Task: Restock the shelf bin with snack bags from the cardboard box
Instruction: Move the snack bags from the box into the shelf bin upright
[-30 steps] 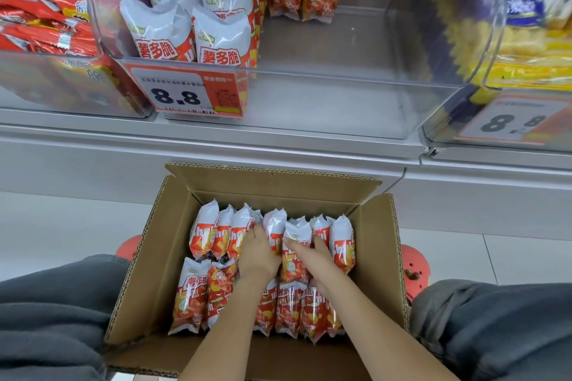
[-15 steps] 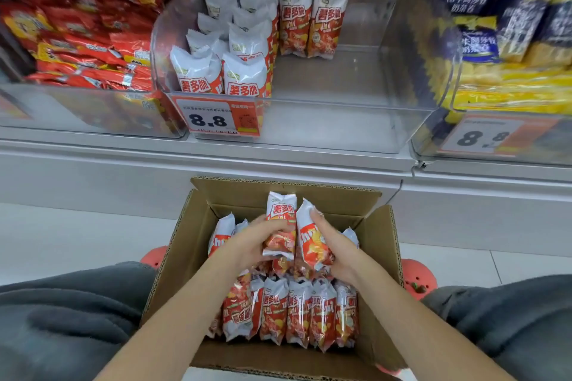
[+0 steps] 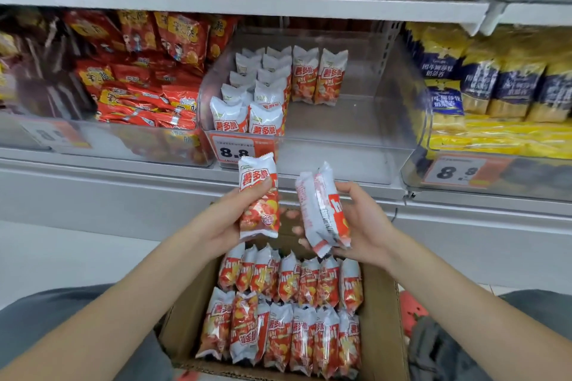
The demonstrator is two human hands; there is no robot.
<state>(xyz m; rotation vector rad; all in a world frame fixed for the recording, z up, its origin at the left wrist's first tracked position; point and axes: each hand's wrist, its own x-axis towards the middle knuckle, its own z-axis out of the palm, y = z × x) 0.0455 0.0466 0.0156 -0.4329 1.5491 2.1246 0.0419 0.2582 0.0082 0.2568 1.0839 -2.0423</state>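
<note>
Above the open brown cardboard box (image 3: 383,328) between my knees, I have one small white-and-orange foil snack bag (image 3: 259,199) in my left hand (image 3: 223,223), thumb across its front and fingers curled behind it, so it stands upright with its printed face toward me. My right hand (image 3: 363,223) grips a second bag (image 3: 322,210) of the same kind, turned edge-on and tilted, its crimped seam showing; my fingers wrap round its lower half.

These feel to me like light, air-puffed packs: the film is slick and soft, and the crisps inside would likely crush if I squeezed. I judge the middle of the body is the safest hold, with light pressure, not the crimped ends, which could slide out.

The box below holds two rows of matching bags (image 3: 288,303) standing packed side by side. Ahead, the clear plastic shelf bin (image 3: 356,145) with the orange 8.8 price tag (image 3: 236,150) has bags filed in rows along its left side and a pair at the back; its right half and front floor are bare, so that is where these two should stand.
</note>
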